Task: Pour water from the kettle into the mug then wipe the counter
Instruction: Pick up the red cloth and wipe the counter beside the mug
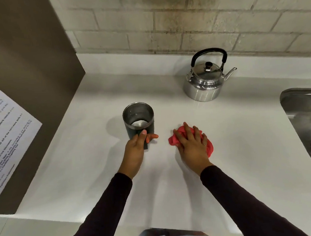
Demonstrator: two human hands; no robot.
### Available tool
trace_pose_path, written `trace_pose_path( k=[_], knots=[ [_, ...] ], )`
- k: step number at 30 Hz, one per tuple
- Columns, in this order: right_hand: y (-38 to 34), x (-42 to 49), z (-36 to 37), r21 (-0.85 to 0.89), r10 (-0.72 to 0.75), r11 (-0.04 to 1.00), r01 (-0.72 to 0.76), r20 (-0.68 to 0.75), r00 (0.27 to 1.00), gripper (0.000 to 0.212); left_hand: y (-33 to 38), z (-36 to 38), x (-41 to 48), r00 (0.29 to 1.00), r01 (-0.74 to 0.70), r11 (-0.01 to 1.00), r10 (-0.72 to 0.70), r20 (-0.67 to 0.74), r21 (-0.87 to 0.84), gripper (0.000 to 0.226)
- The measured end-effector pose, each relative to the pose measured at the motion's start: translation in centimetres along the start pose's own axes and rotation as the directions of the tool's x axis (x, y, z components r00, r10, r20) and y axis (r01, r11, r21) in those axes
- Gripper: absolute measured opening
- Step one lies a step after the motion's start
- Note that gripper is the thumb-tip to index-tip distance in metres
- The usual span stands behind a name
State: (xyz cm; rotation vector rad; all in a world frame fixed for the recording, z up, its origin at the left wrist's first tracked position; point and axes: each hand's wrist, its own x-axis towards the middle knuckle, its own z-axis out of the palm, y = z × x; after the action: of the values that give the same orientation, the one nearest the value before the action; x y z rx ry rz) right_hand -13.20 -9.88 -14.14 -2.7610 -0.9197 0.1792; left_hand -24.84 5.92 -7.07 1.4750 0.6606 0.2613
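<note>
A dark mug (138, 119) with a steel inside stands upright on the white counter (236, 129), with water showing at its bottom. My left hand (137, 151) grips the mug's near side, thumb up on the wall. A crumpled red cloth (178, 134) lies on the counter to the right of the mug. My right hand (192, 145) presses flat on the cloth with fingers spread, hiding much of it. The shiny steel kettle (204, 83) with a black handle sits upright at the back right, spout pointing right, apart from both hands.
A steel sink (309, 123) is set into the counter at the right edge. A brown panel (28, 68) with a printed paper notice (4, 135) stands on the left. A brick-tile wall (179, 17) runs along the back.
</note>
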Motion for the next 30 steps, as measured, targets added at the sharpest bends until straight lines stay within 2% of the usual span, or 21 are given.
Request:
trace_pose_path(
  k=[5, 10, 13, 16, 20, 25, 27, 30],
  knots=[
    [-0.7, 5.1, -0.4, 0.222, 0.084, 0.973, -0.06, -0.103, 0.991, 0.039, 1.7, -1.7, 0.0, 1.0, -0.014, 1.0, 0.014, -0.01, -0.016, 0.047],
    [-4.5, 11.1, 0.0, 0.443, 0.127, 0.894, -0.073, -0.094, 0.987, 0.035, 2.8, -4.5, -1.4, 0.997, -0.045, 0.999, 0.044, -0.059, -0.011, 0.05],
    [-8.4, 12.9, 0.8, 0.48, -0.017, 0.876, 0.044, -0.061, 0.998, 0.034, 3.2, -6.2, -2.8, 0.993, -0.067, 0.998, 0.068, -0.099, 0.01, 0.049],
    [-12.1, 12.1, 1.8, 0.409, -0.241, 0.887, 0.215, 0.012, 0.97, 0.036, 3.7, -7.5, -4.0, 0.984, -0.103, 0.994, 0.105, -0.141, 0.02, 0.044],
    [-14.4, 7.3, 2.6, 0.293, -0.54, 0.824, 0.485, 0.147, 0.829, 0.039, 4.0, -8.8, -4.7, 0.972, -0.143, 0.99, 0.141, -0.189, 0.001, 0.048],
    [-9.9, 1.6, 1.6, 0.207, -0.734, 0.679, 0.704, 0.202, 0.649, 0.033, 4.0, -9.9, -4.8, 0.964, -0.145, 0.989, 0.14, -0.226, -0.005, 0.045],
    [-6.3, 0.7, 0.7, 0.232, -0.729, 0.684, 0.691, 0.202, 0.654, 0.035, 4.0, -10.1, -4.7, 0.966, -0.143, 0.99, 0.136, -0.218, -0.018, 0.047],
    [-1.4, 2.0, -0.6, 0.209, -0.621, 0.779, 0.591, 0.127, 0.774, 0.034, 4.0, -10.1, -4.6, 0.971, -0.14, 0.989, 0.129, -0.203, -0.04, 0.047]
  ],
)
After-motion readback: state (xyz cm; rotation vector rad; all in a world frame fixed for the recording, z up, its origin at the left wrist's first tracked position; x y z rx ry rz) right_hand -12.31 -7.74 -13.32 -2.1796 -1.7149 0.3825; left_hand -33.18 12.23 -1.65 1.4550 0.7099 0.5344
